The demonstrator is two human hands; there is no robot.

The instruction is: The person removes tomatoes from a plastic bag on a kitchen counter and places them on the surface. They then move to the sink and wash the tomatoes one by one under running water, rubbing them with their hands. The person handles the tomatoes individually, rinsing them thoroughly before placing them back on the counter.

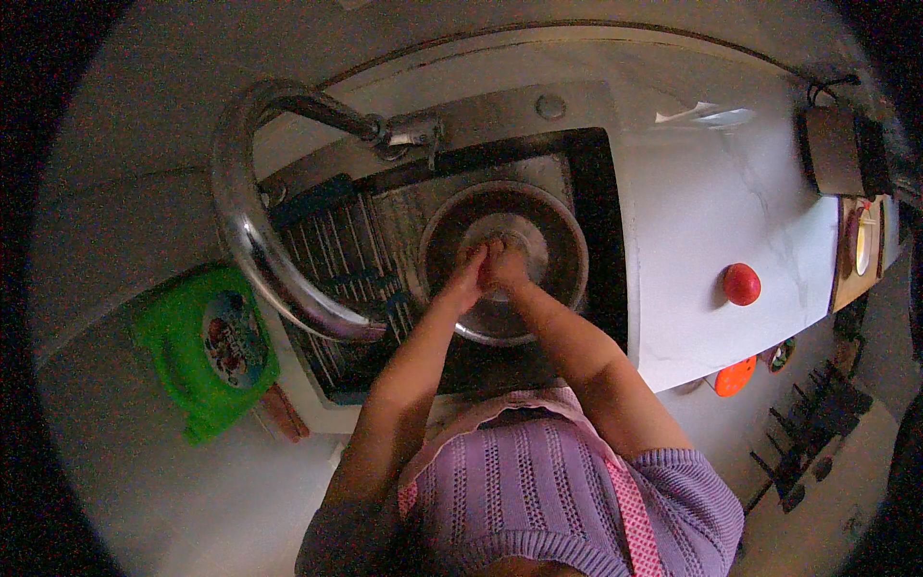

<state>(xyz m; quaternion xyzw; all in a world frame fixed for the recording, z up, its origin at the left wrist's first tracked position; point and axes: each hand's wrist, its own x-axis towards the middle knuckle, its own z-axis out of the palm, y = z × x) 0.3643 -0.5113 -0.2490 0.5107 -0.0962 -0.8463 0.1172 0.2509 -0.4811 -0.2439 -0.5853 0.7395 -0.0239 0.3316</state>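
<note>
Both my hands are inside a round metal basin (579,245) that stands in the dark kitchen sink (609,216). My left hand (472,275) and my right hand (505,265) meet near the basin's middle, the right one partly over the left. The fingers are bunched and blurred, so I cannot tell whether anything lies between them. A paler round area (537,249) shows at the bottom of the basin; whether it is under water is unclear.
A curved chrome faucet (241,223) arches over a wire rack (339,245) at the sink's left. One round red fruit or vegetable (742,284) rests on the white counter (692,216). Farther right lies a wooden board (849,263). A green plastic item (169,360) is at far left.
</note>
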